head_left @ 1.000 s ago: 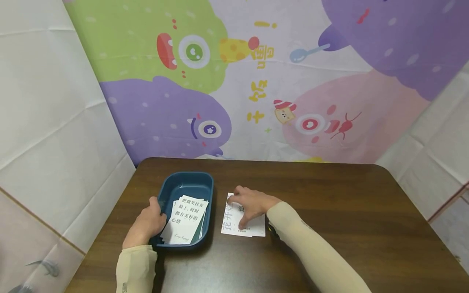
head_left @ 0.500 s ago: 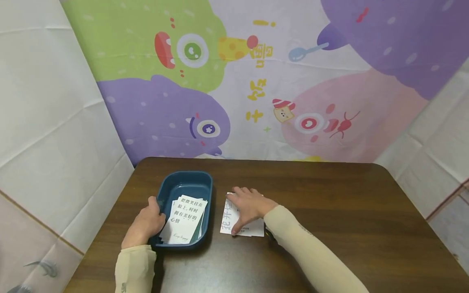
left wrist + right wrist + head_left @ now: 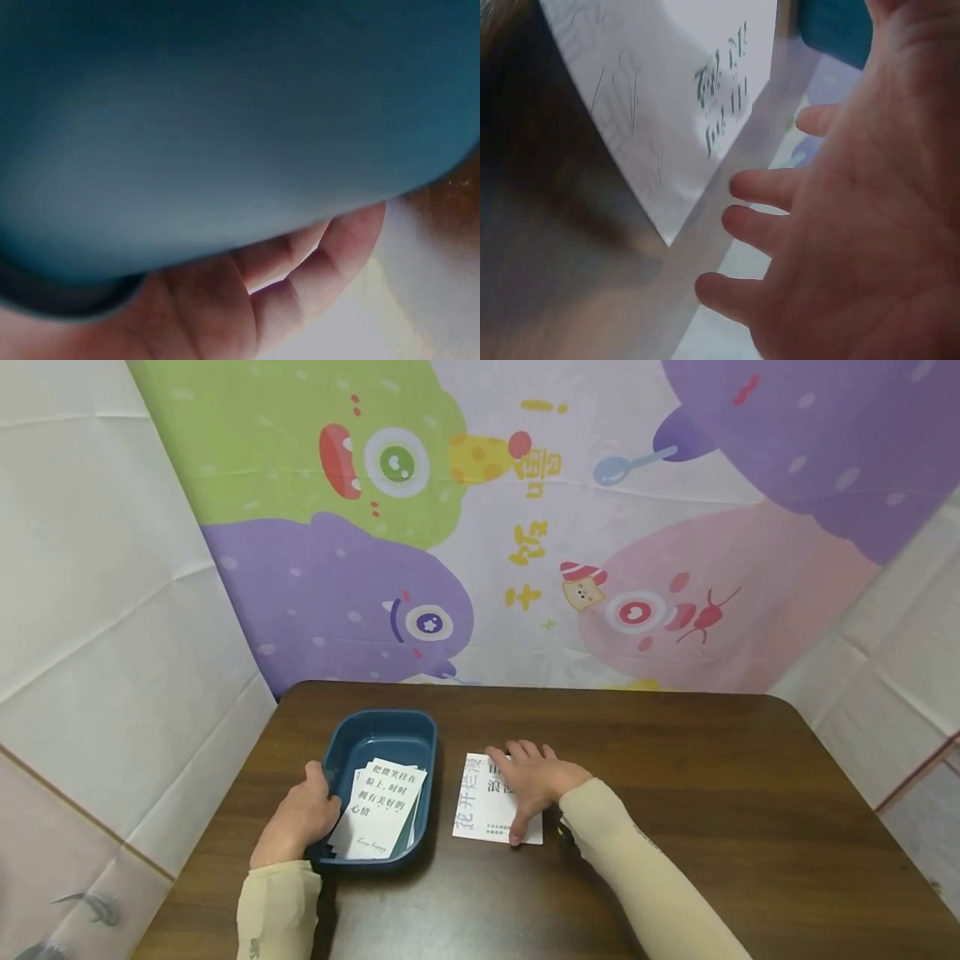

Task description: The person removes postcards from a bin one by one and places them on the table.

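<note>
A dark blue plastic bin (image 3: 390, 723) stands on the left of the table, holding a loose stack of white printed cards (image 3: 377, 820). My left hand (image 3: 298, 817) grips the bin's left side; in the left wrist view its fingers (image 3: 319, 281) lie against the outside of the wall (image 3: 225, 150). Right of the bin, white cards with dark characters (image 3: 480, 810) lie on the tabletop. Over their right part my right hand (image 3: 542, 781) is spread, partly hiding them. The right wrist view shows its straight, parted fingers (image 3: 761, 187) beside the card (image 3: 652, 112).
The brown wooden table (image 3: 720, 827) extends to the right of the cards. Behind it hangs a cloth (image 3: 495, 635) printed with cartoon monsters. White sheeting (image 3: 97, 593) covers the walls at the sides.
My right hand has spread its fingers and shifted right, baring more of the cards' left part. The cards' lower edges now look more even. The left hand and bin stay put.
</note>
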A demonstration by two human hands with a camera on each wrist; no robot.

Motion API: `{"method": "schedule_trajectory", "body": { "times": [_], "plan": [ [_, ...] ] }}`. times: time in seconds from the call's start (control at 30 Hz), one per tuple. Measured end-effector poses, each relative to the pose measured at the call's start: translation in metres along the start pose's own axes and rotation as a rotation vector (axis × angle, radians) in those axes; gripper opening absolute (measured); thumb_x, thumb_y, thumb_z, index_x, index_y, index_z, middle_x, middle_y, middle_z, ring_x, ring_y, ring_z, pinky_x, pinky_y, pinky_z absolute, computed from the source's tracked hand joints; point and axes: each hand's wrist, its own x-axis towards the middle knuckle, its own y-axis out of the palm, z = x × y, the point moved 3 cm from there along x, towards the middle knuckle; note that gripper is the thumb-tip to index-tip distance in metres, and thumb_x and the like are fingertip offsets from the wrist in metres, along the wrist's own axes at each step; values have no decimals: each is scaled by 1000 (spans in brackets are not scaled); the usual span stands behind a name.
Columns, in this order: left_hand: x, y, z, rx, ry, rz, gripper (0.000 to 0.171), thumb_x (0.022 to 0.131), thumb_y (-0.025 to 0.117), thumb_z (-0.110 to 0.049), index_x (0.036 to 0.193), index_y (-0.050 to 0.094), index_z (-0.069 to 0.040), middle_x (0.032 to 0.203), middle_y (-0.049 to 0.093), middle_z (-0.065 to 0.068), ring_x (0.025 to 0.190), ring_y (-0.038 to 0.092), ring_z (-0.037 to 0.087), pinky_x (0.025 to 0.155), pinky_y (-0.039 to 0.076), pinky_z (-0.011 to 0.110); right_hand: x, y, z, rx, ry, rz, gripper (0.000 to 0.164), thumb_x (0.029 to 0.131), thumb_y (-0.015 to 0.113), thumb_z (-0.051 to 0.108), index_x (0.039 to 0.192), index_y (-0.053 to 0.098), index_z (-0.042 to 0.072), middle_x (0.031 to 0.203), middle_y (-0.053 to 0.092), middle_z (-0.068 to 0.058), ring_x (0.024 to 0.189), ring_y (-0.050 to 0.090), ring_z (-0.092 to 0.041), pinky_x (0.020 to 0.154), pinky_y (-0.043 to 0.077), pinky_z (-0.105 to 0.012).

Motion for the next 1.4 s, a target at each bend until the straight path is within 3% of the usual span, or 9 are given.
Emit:
{"method": "schedule_trajectory", "body": {
  "times": [0.17, 0.43, 0.83, 1.1, 1.4],
  "plan": [
    [0, 1, 0, 0, -2, -6, 61, 97, 43, -9, 141, 7, 14, 136, 35, 51, 117, 48, 59, 93, 42, 70, -2, 5, -13, 15, 31, 8, 143, 43, 89, 62, 154, 10, 18, 151, 30, -18, 137, 26, -38, 107, 29, -62],
    [1, 1, 1, -3, -12, -3, 61, 98, 42, -8, 142, 6, 14, 136, 34, 51, 118, 47, 59, 94, 41, 70, -5, 11, -28, 58, 50, -40, 142, 41, 90, 60, 153, 16, 12, 147, 33, -18, 130, 32, -36, 102, 38, -58],
    [2, 1, 2, -4, -4, -8, 62, 97, 43, -8, 141, 6, 15, 136, 34, 51, 118, 46, 60, 94, 41, 70, -6, 16, -34, 43, -24, -101, 137, 44, 89, 63, 151, 20, 11, 137, 38, -14, 119, 35, -30, 96, 42, -51],
    [2, 0, 1, 2, 5, -13, 61, 97, 43, -8, 141, 7, 15, 134, 36, 51, 117, 48, 59, 94, 42, 69, -9, 22, -33, 112, -109, -215, 131, 42, 89, 63, 146, 28, 12, 128, 39, -9, 111, 35, -25, 92, 42, -44],
    [0, -1, -1, 2, 15, -8, 61, 97, 42, -8, 140, 7, 16, 133, 37, 51, 116, 49, 59, 93, 42, 69, -11, 25, -28, 86, -106, -255, 131, 45, 80, 75, 146, 31, 9, 127, 40, -10, 111, 36, -26, 90, 42, -44]
  ]
}}
